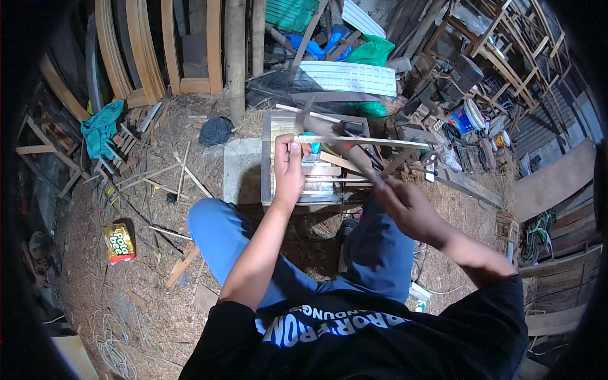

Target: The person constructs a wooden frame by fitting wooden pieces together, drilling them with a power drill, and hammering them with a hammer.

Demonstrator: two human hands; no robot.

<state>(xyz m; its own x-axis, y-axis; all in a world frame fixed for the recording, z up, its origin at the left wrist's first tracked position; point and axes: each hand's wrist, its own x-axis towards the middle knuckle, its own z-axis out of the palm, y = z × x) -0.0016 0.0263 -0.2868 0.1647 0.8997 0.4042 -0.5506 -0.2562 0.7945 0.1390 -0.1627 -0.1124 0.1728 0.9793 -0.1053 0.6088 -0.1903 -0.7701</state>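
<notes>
A long thin wooden strip (380,142) runs across above a low wooden box (267,164). Its left end is pinched in my left hand (289,166), over the box's left part. My right hand (411,209), right of the box, is wrapped round the handle of a tool, probably a hammer (358,155), whose far end is smeared by motion near the strip. Several wooden pieces (321,171) lie in the box beneath, with a blue item among them. Another light strip (310,113) crosses the box's back edge.
Wood scraps (180,171) litter the ground at left, near a yellow snack bag (119,244) and a teal cloth (101,128). A post (236,63) stands behind. At right are a white bucket (467,117) and planks (468,189).
</notes>
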